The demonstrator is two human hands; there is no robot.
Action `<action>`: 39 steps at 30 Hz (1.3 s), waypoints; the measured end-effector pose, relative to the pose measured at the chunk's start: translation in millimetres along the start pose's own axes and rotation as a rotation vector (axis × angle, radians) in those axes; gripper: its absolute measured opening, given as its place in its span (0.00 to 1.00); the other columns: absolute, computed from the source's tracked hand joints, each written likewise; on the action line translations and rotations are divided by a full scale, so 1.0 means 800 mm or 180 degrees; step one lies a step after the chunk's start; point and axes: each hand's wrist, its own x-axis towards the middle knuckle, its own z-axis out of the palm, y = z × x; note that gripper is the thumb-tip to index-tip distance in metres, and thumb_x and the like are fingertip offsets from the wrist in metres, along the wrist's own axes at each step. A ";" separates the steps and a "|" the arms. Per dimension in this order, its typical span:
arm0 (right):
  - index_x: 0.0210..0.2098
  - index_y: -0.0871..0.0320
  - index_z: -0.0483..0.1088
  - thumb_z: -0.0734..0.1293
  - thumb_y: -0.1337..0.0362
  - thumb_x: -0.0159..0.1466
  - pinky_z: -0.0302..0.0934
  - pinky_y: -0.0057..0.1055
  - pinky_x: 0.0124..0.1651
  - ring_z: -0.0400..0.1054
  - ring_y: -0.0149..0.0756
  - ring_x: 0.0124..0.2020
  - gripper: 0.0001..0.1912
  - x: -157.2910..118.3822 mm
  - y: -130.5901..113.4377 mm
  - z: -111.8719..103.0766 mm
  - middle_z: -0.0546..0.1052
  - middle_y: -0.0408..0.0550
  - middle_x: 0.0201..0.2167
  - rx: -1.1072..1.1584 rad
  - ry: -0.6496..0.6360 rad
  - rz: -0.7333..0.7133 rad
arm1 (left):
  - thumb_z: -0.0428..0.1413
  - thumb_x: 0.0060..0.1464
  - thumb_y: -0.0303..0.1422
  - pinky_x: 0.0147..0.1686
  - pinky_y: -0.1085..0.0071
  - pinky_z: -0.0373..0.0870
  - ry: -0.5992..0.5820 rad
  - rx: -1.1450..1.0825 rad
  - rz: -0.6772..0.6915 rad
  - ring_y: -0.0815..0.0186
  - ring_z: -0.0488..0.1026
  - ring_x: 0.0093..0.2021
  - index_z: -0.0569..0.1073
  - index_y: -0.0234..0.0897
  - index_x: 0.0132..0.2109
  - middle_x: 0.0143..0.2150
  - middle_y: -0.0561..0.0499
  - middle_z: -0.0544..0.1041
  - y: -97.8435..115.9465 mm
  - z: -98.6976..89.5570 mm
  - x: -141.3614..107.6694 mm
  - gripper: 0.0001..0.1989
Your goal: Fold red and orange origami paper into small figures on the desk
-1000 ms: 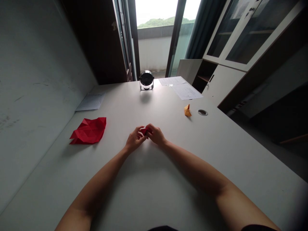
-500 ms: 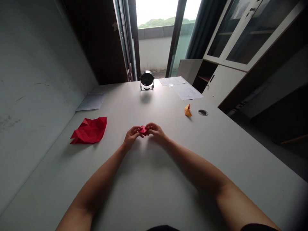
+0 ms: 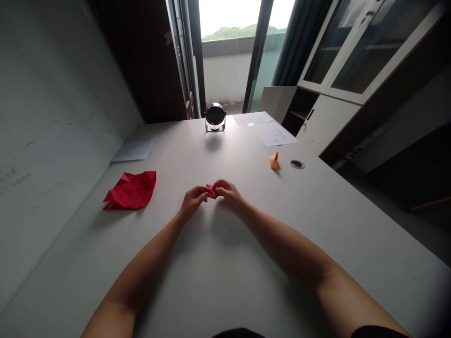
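Left hand (image 3: 191,200), right hand (image 3: 230,193): pinching small red paper (image 3: 212,192) from opposite sides, likely steadying its folds; leaving finger room, with large red sheet (image 3: 132,191) left of it.

Backlit and dim indoors, with one bright window (image 3: 229,19) washing out at the far end.
My feed gets its daylight from ahead, leaving a pale glare on the white desk (image 3: 211,263) around the round black device (image 3: 215,115), whose shadow falls toward me. Soft, diffuse shadows lie beneath both forearms (image 3: 148,263), while the left wall (image 3: 52,94) fades to grey and the right side sinks nearly to black. The wide lens tilts and stretches the cabinet (image 3: 345,51) near the edge, and the lower right corner blurs darkly. The small red paper (image 3: 212,191) looks soft; I can't quite make out its finer folds.
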 end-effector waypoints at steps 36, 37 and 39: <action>0.33 0.58 0.73 0.66 0.60 0.63 0.56 0.25 0.31 0.65 0.29 0.25 0.08 -0.013 -0.004 0.019 0.74 0.40 0.24 -0.2262 -0.0461 -0.0125 | 0.63 0.55 0.45 0.31 0.72 0.71 0.0799 0.0334 0.0062 0.68 0.72 0.29 0.77 0.34 0.32 0.28 0.51 0.76 0.000 -0.005 0.001 0.17; 0.33 0.58 0.73 0.65 0.60 0.64 0.56 0.25 0.31 0.65 0.29 0.25 0.08 -0.013 -0.004 0.019 0.74 0.40 0.24 -0.2253 -0.0465 -0.0133 | 0.62 0.56 0.46 0.30 0.73 0.69 0.0799 0.0366 0.0087 0.69 0.71 0.28 0.77 0.34 0.32 0.27 0.52 0.75 0.000 -0.006 0.001 0.17; 0.33 0.58 0.72 0.65 0.60 0.64 0.56 0.25 0.31 0.65 0.28 0.25 0.09 -0.013 -0.004 0.019 0.74 0.40 0.24 -0.2262 -0.0474 -0.0154 | 0.60 0.57 0.46 0.29 0.74 0.67 0.0789 0.0426 0.0125 0.69 0.69 0.28 0.76 0.34 0.31 0.26 0.52 0.74 0.001 -0.007 0.001 0.18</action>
